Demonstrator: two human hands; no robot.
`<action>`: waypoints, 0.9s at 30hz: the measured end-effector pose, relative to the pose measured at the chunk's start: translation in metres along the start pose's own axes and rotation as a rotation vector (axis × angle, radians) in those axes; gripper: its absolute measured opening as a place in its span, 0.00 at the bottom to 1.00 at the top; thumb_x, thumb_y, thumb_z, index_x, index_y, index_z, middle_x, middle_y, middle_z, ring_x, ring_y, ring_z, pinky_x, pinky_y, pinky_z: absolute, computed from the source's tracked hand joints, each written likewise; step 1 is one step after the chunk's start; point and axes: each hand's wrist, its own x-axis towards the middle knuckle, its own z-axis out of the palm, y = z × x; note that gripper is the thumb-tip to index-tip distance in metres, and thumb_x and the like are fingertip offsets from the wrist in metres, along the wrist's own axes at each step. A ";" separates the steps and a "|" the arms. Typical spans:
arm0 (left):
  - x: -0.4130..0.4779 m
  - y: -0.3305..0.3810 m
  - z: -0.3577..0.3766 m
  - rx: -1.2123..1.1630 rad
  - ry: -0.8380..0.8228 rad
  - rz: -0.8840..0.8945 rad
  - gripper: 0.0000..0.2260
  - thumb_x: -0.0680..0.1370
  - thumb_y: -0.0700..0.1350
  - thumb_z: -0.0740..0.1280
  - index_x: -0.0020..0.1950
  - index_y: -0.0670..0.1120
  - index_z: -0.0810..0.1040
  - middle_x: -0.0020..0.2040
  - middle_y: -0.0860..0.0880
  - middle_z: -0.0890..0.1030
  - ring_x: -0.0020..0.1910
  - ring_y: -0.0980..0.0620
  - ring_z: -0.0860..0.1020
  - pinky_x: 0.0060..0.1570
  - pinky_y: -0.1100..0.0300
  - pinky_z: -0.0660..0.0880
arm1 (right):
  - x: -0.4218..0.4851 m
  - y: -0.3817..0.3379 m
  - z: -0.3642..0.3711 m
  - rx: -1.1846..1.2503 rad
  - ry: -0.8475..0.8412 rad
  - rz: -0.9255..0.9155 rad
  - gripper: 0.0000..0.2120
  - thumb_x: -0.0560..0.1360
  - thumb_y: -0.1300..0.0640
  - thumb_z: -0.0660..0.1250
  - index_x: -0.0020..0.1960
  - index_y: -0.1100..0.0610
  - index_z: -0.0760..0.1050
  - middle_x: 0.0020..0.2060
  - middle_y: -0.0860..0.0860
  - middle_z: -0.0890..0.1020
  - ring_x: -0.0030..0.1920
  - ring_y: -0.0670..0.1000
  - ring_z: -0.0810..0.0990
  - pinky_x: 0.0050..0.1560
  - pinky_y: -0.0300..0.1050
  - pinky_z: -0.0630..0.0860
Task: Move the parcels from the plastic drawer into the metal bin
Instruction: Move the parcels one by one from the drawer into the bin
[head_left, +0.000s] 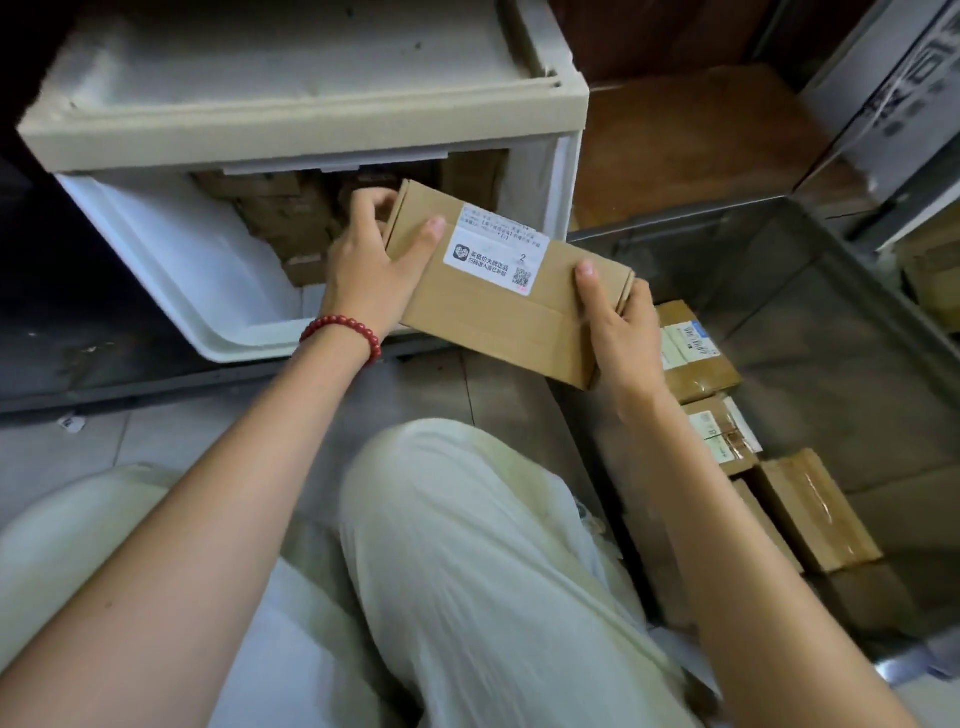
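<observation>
A flat brown cardboard parcel (498, 306) with a white shipping label is held in the air between the white plastic drawer (171, 270) and the metal bin (831, 332). My left hand (374, 265) grips its far left end, thumb on top. My right hand (618, 327) grips its near right end. Inside the pulled-out drawer, more brown parcels (280, 218) are stacked toward the back. Several parcels (696, 353) lie along the near left wall of the bin.
The beige drawer cabinet (291, 135) stands over the drawer. A brown wooden surface (691, 140) lies behind the bin. A shiny metal shelf (904, 104) rises at the right. My knees in pale trousers (467, 571) fill the foreground over a tiled floor.
</observation>
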 end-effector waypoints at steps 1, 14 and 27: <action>0.002 0.007 0.009 0.008 -0.025 0.030 0.21 0.77 0.57 0.65 0.65 0.48 0.69 0.53 0.52 0.77 0.53 0.53 0.74 0.46 0.64 0.66 | 0.002 -0.001 -0.011 -0.004 0.036 -0.003 0.25 0.76 0.39 0.64 0.64 0.55 0.69 0.53 0.46 0.78 0.50 0.43 0.78 0.46 0.38 0.73; -0.004 0.097 0.155 0.071 -0.436 0.306 0.22 0.78 0.53 0.65 0.71 0.53 0.63 0.65 0.48 0.74 0.62 0.47 0.74 0.58 0.53 0.73 | 0.013 0.040 -0.178 -0.068 0.369 0.117 0.19 0.72 0.49 0.74 0.58 0.48 0.70 0.50 0.43 0.79 0.53 0.45 0.79 0.57 0.55 0.79; 0.021 0.138 0.300 0.296 -0.672 0.469 0.26 0.78 0.52 0.66 0.74 0.53 0.61 0.71 0.48 0.69 0.69 0.44 0.68 0.63 0.46 0.70 | 0.058 0.095 -0.218 -0.041 0.775 0.251 0.19 0.72 0.51 0.74 0.61 0.52 0.74 0.49 0.47 0.78 0.47 0.44 0.76 0.49 0.36 0.71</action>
